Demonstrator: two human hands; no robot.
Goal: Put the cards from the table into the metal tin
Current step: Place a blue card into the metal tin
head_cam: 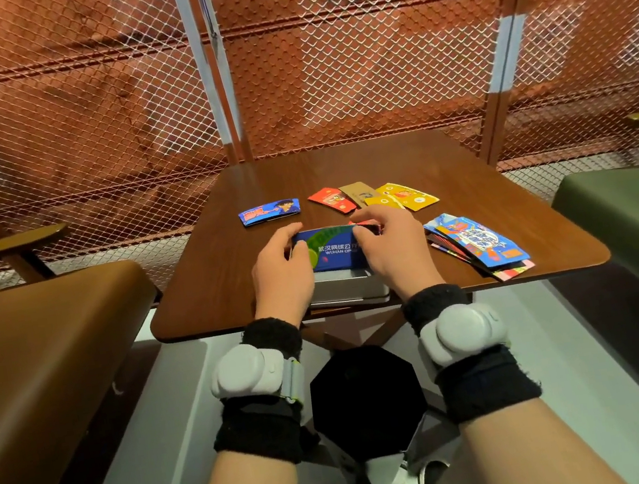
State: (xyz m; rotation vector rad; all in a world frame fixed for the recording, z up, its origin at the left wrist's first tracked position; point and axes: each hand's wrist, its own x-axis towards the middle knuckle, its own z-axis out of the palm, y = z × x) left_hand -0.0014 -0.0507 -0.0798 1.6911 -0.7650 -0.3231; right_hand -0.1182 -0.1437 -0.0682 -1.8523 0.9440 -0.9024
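The fingers of the left hand curl round the left end of a blue card printed with "WUHAN", and those of the right hand pinch its right end. The card is held over the open metal tin; whether it touches the tin cannot be told. The tin sits at the near edge of the wooden tabletop, between the two wrists.

Farther back lie a blue cartoon card on the left and, on the right, an overlapping red card, brown card and yellow cards. A fanned stack of colourful cards lies near the right edge. Each wrist carries a grey device between black bands.
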